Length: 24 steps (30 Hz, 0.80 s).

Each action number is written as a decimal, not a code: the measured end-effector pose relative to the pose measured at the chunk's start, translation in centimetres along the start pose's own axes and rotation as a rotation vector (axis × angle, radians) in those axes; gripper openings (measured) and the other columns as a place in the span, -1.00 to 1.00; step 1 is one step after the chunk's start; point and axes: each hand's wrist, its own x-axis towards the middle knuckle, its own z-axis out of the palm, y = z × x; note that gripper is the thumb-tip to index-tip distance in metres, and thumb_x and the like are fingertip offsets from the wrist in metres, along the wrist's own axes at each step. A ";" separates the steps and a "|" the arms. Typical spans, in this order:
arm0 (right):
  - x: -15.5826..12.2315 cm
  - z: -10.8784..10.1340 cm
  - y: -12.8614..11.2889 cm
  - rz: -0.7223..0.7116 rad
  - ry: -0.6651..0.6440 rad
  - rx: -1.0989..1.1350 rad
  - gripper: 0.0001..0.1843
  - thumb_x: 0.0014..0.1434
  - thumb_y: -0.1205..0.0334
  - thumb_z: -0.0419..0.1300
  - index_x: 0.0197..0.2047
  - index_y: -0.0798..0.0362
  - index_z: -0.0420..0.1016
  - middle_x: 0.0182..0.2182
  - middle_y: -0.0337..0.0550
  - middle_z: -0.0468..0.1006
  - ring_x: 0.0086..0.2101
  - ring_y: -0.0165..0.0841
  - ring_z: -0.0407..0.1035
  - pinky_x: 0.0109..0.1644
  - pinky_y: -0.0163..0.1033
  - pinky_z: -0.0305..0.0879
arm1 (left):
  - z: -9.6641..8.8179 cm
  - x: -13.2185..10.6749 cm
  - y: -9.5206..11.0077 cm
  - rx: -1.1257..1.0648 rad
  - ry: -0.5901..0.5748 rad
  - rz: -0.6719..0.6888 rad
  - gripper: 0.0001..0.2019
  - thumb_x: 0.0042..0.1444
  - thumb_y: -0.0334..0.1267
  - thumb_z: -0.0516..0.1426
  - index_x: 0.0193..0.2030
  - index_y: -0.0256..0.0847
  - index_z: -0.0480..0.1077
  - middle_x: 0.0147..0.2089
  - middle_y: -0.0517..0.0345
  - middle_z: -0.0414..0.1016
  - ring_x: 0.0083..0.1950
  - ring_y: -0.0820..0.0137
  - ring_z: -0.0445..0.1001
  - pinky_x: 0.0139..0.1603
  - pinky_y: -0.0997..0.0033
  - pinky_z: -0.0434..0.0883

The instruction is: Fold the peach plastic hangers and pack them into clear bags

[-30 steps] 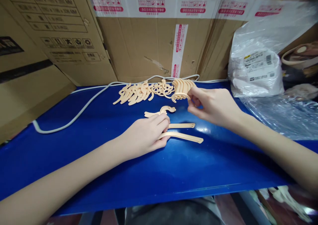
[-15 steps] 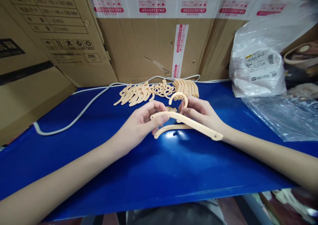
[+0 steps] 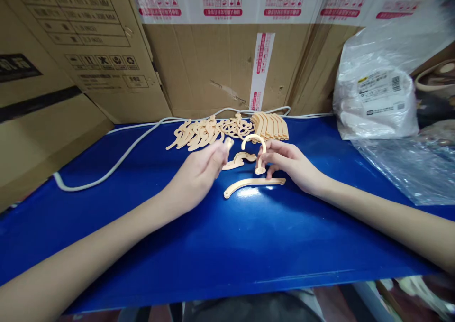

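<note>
Between the thumb and fingers of my right hand (image 3: pixel 292 163) is a cream plastic hanger hook (image 3: pixel 263 147), upright with its curve at the top. My left hand (image 3: pixel 199 175) is closed around a cream hanger arm; only a short end of the hanger arm (image 3: pixel 229 143) shows above the fingers. Below the hook, a second curved hanger arm (image 3: pixel 245 184) lies flat on the blue table, close to my right fingertips. A wavy cream piece (image 3: pixel 240 160) rests on the table between my two hands, partly behind the right fingers.
Along the back lie a heap of wavy cream pieces (image 3: pixel 197 133), a pile of hooks (image 3: pixel 237 126) and a row of hanger arms (image 3: pixel 270 125). A white cable (image 3: pixel 131 148) loops at left. Cardboard boxes (image 3: pixel 209 56) stand behind; a plastic-wrapped package (image 3: pixel 377 101) sits at right.
My left hand has turned the hanger arm from lying across in front of the hook to nearly end-on, and moved it left, away from the hook. My right hand still holds the hook.
</note>
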 end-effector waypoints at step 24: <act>0.5 -0.5 0.1 0.103 -0.123 0.062 -0.78 0.02 0.25 0.34 -0.32 0.08 0.38 -0.42 -0.22 0.55 -0.42 -0.48 0.41 -0.42 -0.45 0.38 | 2.1 -0.9 0.1 0.601 -0.297 0.146 -0.73 0.35 -0.08 -0.01 -0.33 -0.19 0.22 -0.28 0.17 0.40 -0.37 0.35 0.39 -0.44 0.38 0.22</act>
